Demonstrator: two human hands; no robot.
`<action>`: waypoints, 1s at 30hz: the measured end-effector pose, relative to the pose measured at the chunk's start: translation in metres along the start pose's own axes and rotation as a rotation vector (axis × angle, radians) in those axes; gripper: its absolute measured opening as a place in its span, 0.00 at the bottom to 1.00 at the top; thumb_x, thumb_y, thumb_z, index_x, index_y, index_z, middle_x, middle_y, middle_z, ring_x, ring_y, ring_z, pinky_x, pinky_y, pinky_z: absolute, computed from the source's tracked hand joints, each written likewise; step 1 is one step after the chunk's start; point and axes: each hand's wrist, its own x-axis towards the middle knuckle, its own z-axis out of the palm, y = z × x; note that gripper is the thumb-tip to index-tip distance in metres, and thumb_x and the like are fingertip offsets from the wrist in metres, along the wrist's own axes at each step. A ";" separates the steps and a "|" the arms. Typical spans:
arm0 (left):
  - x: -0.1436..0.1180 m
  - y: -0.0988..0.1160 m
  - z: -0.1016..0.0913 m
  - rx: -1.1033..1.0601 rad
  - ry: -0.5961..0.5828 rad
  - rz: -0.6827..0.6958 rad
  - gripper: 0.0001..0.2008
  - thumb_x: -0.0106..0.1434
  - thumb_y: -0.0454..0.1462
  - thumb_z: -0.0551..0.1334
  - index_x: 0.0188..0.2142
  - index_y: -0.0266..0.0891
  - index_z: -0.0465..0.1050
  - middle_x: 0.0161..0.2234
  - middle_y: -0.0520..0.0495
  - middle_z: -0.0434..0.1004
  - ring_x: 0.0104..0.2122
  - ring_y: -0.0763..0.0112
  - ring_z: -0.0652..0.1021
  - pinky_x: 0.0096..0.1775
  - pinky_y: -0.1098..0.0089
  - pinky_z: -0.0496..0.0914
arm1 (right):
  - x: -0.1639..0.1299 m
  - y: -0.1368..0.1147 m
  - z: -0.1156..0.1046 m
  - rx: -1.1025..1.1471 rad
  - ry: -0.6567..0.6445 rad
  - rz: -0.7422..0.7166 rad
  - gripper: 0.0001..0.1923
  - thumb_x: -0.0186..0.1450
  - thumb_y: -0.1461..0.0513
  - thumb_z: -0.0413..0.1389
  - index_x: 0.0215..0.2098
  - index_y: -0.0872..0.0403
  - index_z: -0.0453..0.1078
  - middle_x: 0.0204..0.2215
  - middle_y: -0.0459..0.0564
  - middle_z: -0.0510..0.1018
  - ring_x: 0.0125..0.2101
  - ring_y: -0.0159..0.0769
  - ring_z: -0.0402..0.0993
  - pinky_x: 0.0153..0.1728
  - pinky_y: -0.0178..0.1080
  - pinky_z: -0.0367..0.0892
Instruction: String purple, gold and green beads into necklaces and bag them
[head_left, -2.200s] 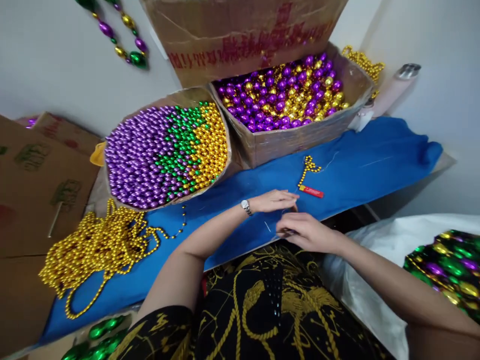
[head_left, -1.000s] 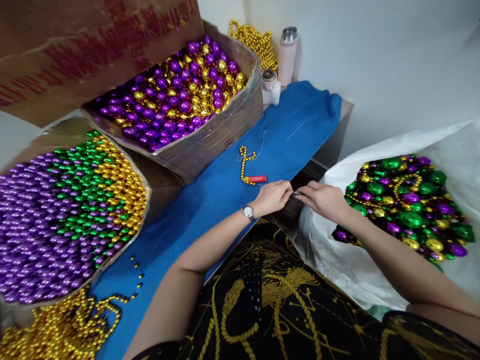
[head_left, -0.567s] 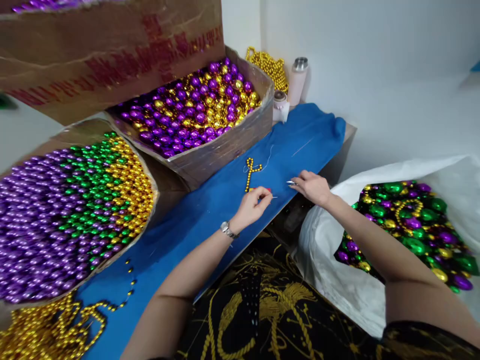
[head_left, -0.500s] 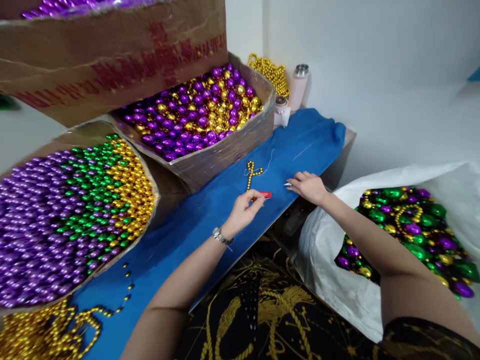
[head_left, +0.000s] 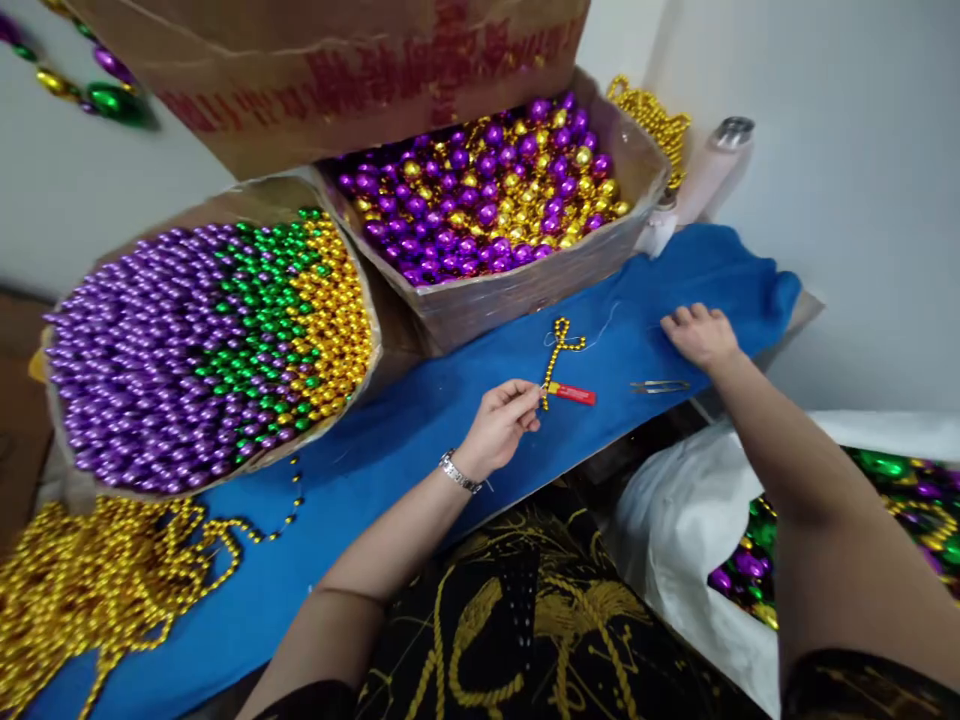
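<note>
My left hand [head_left: 504, 425], with a watch on its wrist, is pinched closed beside a short strand of gold beads [head_left: 559, 350]. What lies between its fingertips is too small to make out. The strand is looped at its top, and a thin pale thread trails from it over the blue cloth [head_left: 420, 440]. Just right of those fingertips lies a small red stick-like object [head_left: 574, 394] with a yellow end. My right hand [head_left: 701, 335] rests farther back on the cloth, fingers bent down and together; whatever they hold is hidden. Metal thread snips or tweezers [head_left: 660, 386] lie in front of it.
An open box of purple and gold beads [head_left: 480, 200] stands behind the cloth. Left of it is a box of purple, green and gold strands [head_left: 165, 350]. Gold strands [head_left: 97, 590] heap at front left. A bottle [head_left: 718, 165] stands behind; a white sack [head_left: 675, 530] is at right.
My right hand has let go of the slim metal tool and moved back and right over the cloth. My left hand stays pinched by the gold strand. The view has shifted.
</note>
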 end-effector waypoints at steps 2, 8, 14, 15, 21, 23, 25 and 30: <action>-0.002 -0.001 -0.003 0.000 0.018 0.029 0.15 0.50 0.42 0.73 0.30 0.35 0.73 0.23 0.56 0.66 0.20 0.84 0.62 0.25 0.75 0.64 | -0.010 -0.020 -0.012 0.041 0.052 0.024 0.22 0.73 0.65 0.36 0.44 0.61 0.72 0.41 0.62 0.76 0.44 0.40 0.70 0.38 0.41 0.55; -0.007 -0.006 -0.007 0.118 0.080 0.189 0.15 0.52 0.44 0.72 0.31 0.36 0.75 0.25 0.53 0.70 0.23 0.81 0.66 0.26 0.75 0.65 | -0.079 -0.121 -0.059 0.694 0.213 -0.290 0.16 0.72 0.56 0.44 0.48 0.51 0.71 0.40 0.52 0.79 0.40 0.36 0.76 0.41 0.38 0.69; -0.009 -0.009 -0.011 0.241 0.093 0.281 0.13 0.55 0.44 0.69 0.32 0.37 0.75 0.29 0.51 0.75 0.24 0.80 0.69 0.26 0.76 0.64 | -0.106 -0.161 -0.066 0.888 0.303 -0.332 0.13 0.71 0.59 0.47 0.45 0.50 0.74 0.36 0.51 0.80 0.37 0.36 0.77 0.40 0.39 0.73; -0.009 -0.009 -0.012 0.244 0.091 0.283 0.13 0.55 0.44 0.69 0.32 0.37 0.75 0.29 0.51 0.75 0.24 0.80 0.69 0.27 0.76 0.64 | -0.105 -0.162 -0.064 0.888 0.314 -0.331 0.13 0.71 0.59 0.48 0.45 0.50 0.74 0.36 0.51 0.80 0.37 0.36 0.77 0.41 0.39 0.73; -0.009 -0.009 -0.015 0.259 0.103 0.304 0.12 0.56 0.44 0.69 0.33 0.37 0.75 0.27 0.51 0.74 0.24 0.79 0.68 0.27 0.75 0.64 | -0.104 -0.161 -0.060 0.836 0.333 -0.318 0.13 0.71 0.60 0.49 0.45 0.50 0.75 0.38 0.51 0.81 0.40 0.37 0.78 0.41 0.40 0.73; -0.009 -0.009 -0.015 0.258 0.104 0.306 0.12 0.56 0.44 0.69 0.33 0.37 0.75 0.27 0.51 0.74 0.24 0.80 0.69 0.27 0.75 0.64 | -0.105 -0.162 -0.061 0.816 0.334 -0.317 0.13 0.71 0.60 0.49 0.45 0.51 0.75 0.38 0.51 0.81 0.40 0.37 0.78 0.41 0.40 0.73; -0.009 -0.009 -0.015 0.257 0.102 0.303 0.12 0.56 0.44 0.69 0.33 0.37 0.75 0.28 0.51 0.74 0.24 0.80 0.68 0.27 0.75 0.64 | -0.105 -0.162 -0.061 0.799 0.325 -0.315 0.13 0.71 0.59 0.49 0.45 0.51 0.75 0.39 0.51 0.81 0.40 0.37 0.78 0.41 0.40 0.73; -0.009 -0.009 -0.015 0.263 0.101 0.299 0.13 0.56 0.44 0.69 0.33 0.37 0.75 0.27 0.51 0.74 0.24 0.79 0.68 0.27 0.75 0.64 | -0.105 -0.161 -0.059 0.756 0.312 -0.313 0.13 0.71 0.59 0.49 0.45 0.51 0.75 0.39 0.51 0.81 0.40 0.37 0.77 0.42 0.40 0.72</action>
